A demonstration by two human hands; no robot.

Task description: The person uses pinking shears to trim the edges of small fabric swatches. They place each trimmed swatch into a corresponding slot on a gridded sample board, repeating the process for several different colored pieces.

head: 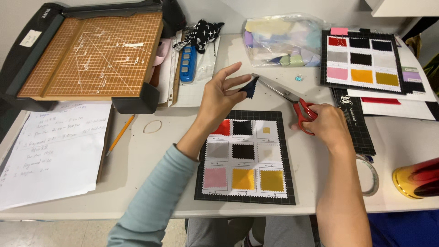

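Note:
My left hand [222,93] is raised above the table and pinches a small dark navy fabric swatch [249,87] between thumb and fingers. My right hand [327,123] grips red-handled pinking scissors [286,98], whose blade tips reach the swatch's edge. Under both hands lies a black sample card [289,174] with a grid of fabric squares: red, black, grey, pink, yellow and gold. Two cells on its right column hold only small patches.
A wooden paper cutter [91,55] sits at the back left over handwritten sheets [55,151], beside a pencil [120,134]. A bag of fabric scraps [283,39] and a filled sample card [361,61] lie at the back right. Tape roll [368,176] and gold cylinder [418,178] sit at the right.

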